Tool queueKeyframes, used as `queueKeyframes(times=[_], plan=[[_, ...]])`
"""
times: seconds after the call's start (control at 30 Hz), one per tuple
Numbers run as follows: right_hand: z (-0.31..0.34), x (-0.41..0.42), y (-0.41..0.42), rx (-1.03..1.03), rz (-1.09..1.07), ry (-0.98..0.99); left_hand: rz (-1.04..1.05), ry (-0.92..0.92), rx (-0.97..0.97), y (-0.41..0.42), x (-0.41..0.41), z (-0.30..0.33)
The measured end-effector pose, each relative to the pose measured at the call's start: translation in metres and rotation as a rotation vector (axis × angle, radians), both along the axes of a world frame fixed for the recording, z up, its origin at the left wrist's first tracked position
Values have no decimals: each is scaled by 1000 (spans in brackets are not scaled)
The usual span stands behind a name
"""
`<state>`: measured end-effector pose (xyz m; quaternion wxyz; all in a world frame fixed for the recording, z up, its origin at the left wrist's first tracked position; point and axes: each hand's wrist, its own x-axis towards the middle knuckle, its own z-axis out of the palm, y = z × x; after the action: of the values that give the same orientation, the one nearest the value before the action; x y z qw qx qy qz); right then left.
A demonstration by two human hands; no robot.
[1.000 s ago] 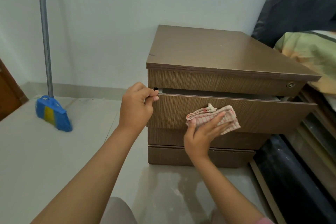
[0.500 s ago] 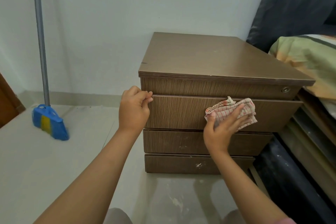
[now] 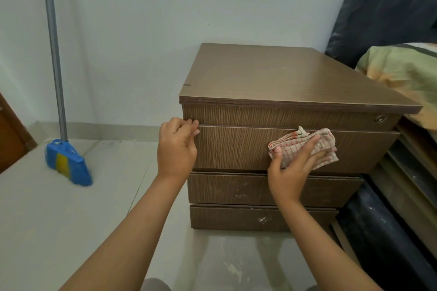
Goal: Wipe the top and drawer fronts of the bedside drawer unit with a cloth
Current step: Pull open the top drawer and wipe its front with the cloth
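cloth [image 3: 305, 145] farther right, drawer [image 3: 236, 149] shut

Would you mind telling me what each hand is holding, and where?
The right hand presses the cloth flat against the drawer front, fingers across its middle. The left hand pinches that drawer's top left edge.

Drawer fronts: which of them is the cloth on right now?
The second front from the top: the right hand presses the cloth flat on it. The keyhole front above and two scuffed fronts below are untouched.
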<state>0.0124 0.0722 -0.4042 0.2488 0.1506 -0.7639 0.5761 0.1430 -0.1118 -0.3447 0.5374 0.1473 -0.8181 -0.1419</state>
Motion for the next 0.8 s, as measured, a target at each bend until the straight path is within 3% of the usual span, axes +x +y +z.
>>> queueKeyframes(times=[0.23,0.43,0.67,0.8], plan=[[-2,1,-2,-7,-16,7,-27,-103,30,20,29,-60],[-8,3,-3,-84,-19,-6,-9,-242,175,18,43,-118],[-23,7,5,-72,-72,69,22,-322,173,7,29,-126],[-35,29,3,-170,-85,-47,7,-281,165,3,24,-123]])
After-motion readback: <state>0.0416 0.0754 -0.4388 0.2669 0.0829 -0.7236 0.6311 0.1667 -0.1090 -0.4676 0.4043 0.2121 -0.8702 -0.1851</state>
